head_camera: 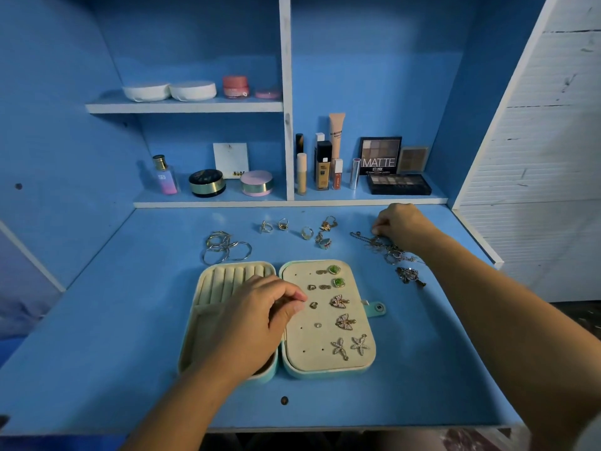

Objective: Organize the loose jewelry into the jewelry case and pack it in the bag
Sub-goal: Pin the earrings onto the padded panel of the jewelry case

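Jewelry case (325,374) lies open and flat at the middle of the blue desk (130,353), its two halves side by side. The right half is a beige pad (302,343) holding two green earrings (333,270), two butterfly earrings (339,301), two starfish earrings (359,344) and about five small pieces, too tiny to count surely. The left half has ring rolls (227,276) at the back.

The left hand (260,317) hovers over the case, thumb and fingertips pinched together at the pad's inner edge; I cannot tell whether anything sits between them. The right hand (400,226) is well apart from it, at the back right of the desk, fingers curled onto a tangle of chains (387,250).

Behind the case lie five loose rings (306,233) in a rough row, and to their left a pile of thin silver bangles (224,247). One more pendant piece (409,275) lies just right of the case.
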